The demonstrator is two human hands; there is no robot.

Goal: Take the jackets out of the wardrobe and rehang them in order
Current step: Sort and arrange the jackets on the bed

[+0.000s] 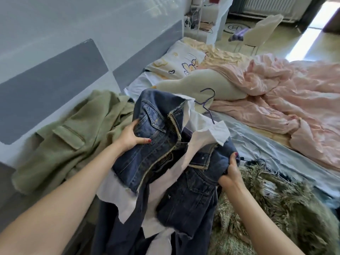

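I hold a dark blue denim jacket (pixel 160 144) with white fabric panels up over the bed. My left hand (pixel 131 138) grips its left front by the chest pocket. My right hand (pixel 230 172) grips bunched denim on its right side. A purple hanger (pixel 207 103) sticks out above the collar; its hook points up. A green coat (pixel 73 140) with a flap pocket lies spread on the bed to the left. A shaggy green fur jacket (pixel 276 208) lies at the lower right, under my right forearm.
A crumpled pink duvet (pixel 276 92) covers the far right of the bed. A cream body pillow (pixel 202 85) and a printed pillow (pixel 176 61) lie beyond the jacket. A grey-and-white headboard wall (pixel 55 61) runs along the left. A white chair (pixel 261 32) stands far back.
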